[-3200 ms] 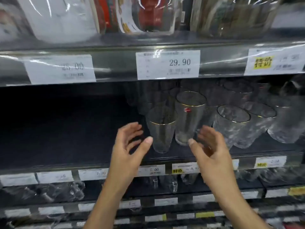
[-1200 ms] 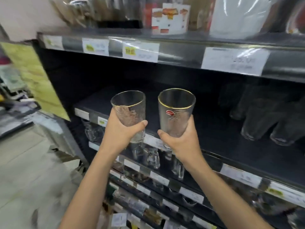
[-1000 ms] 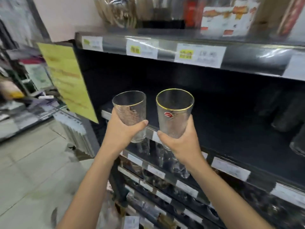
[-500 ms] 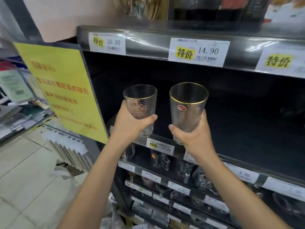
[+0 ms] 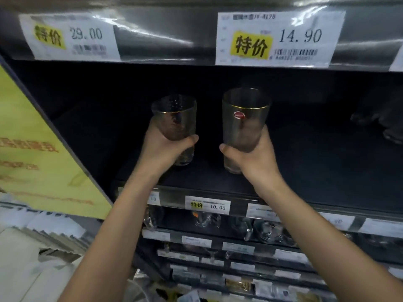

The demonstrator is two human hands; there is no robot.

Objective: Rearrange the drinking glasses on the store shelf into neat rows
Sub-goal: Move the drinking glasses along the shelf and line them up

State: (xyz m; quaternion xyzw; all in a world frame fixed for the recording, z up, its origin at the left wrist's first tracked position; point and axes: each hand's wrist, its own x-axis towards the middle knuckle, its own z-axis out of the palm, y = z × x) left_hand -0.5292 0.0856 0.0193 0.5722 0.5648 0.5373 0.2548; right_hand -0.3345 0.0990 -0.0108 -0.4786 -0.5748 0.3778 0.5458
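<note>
My left hand [image 5: 162, 149] is wrapping around the lower half of the dimpled glass [image 5: 174, 118], thumb across the front. My right hand [image 5: 250, 155] is clasping the lower body of the stickered glass [image 5: 245, 118] the same way. Both glasses are standing upright, gold rims up, side by side but apart, over the front left corner of the shelf [image 5: 305, 166]. I cannot tell whether their bases are touching the board yet.

I am judging them rigid, thin-walled, light enough for 1 hand each, and unforgiving of a knock. The smooth glass is likely slippery, and the dimpled 1 is probably giving more bite. The low wrap is suiting them: it is keeping my fingers off the fragile rims and letting each base go down flat without the 2 clinking.

Against 0.5 s ago, the 2 glasses are sitting lower and deeper. Then they were hanging out in front of the shelf's front edge; now they are past it, under the 14.90 price label [image 5: 279, 38]. 3.2 s ago both hands were open and empty, reaching for these 2 among the other glasses [image 5: 381, 120], which are now showing dimly, well apart, toward the shelf's right end.
</note>
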